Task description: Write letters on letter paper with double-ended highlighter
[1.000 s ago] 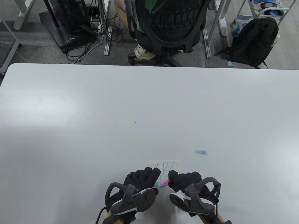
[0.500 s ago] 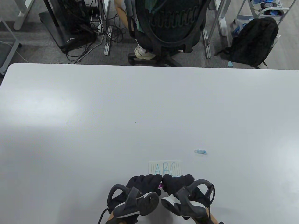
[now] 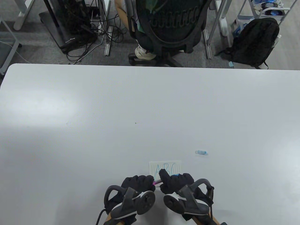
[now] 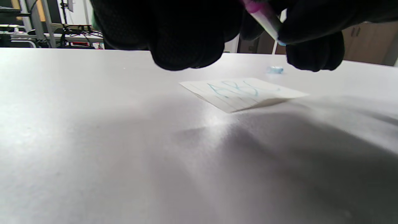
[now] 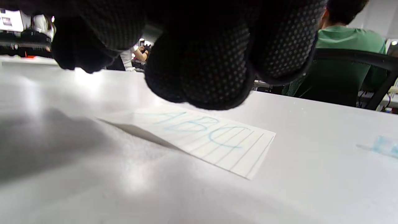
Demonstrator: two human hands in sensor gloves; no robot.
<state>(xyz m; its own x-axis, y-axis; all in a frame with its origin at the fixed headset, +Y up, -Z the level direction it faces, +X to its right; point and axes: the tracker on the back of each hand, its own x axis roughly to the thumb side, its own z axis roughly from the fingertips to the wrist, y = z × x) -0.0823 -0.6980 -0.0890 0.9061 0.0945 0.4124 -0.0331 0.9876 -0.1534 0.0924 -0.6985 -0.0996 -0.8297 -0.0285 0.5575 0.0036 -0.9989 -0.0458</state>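
The small lined letter paper lies flat near the table's front edge with "ABC" in blue on it; it also shows as the paper and the paper. Just in front of it, both gloved hands hold the double-ended highlighter above the table. My left hand pinches its pink end. My right hand is curled round the barrel, and a blue tip peeks out past its fingers. The right hand's fingers hide the pen in the right wrist view.
A loose blue cap lies on the white table to the right of the paper, also seen as the cap. Beyond the far edge a person sits in a black office chair; a black backpack rests on the floor.
The two hands closed the gap between them and drifted slightly left and toward me. Less of the pink end shows between them now, and the right hand covers the paper's lower edge.
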